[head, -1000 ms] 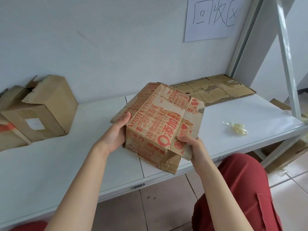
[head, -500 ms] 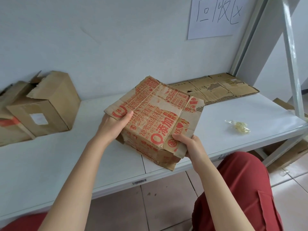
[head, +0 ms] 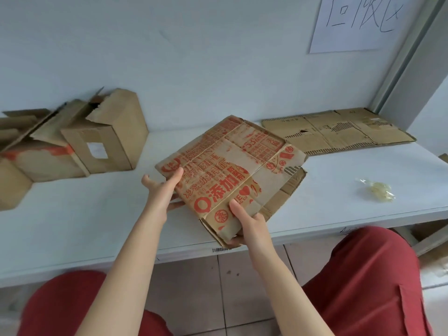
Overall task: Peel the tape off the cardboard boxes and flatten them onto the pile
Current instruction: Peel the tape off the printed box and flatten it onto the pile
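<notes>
A brown cardboard box with red print is squashed nearly flat and held tilted just above the white shelf. My left hand grips its left edge, thumb on top. At the near corner my right hand holds it with the thumb on the printed face and fingers underneath. A pile of flattened cardboard lies at the back right against the wall. A crumpled wad of clear tape sits on the shelf to the right.
Several standing brown boxes, one with orange tape, crowd the shelf's left end. A paper sign hangs on the wall above the pile. A metal upright bounds the right side. My red-trousered knees are below the shelf edge.
The printed box has collapsed from a partly standing shape to nearly flat and shifted slightly rightward. Both hands kept their hold on its left edge and near corner.
</notes>
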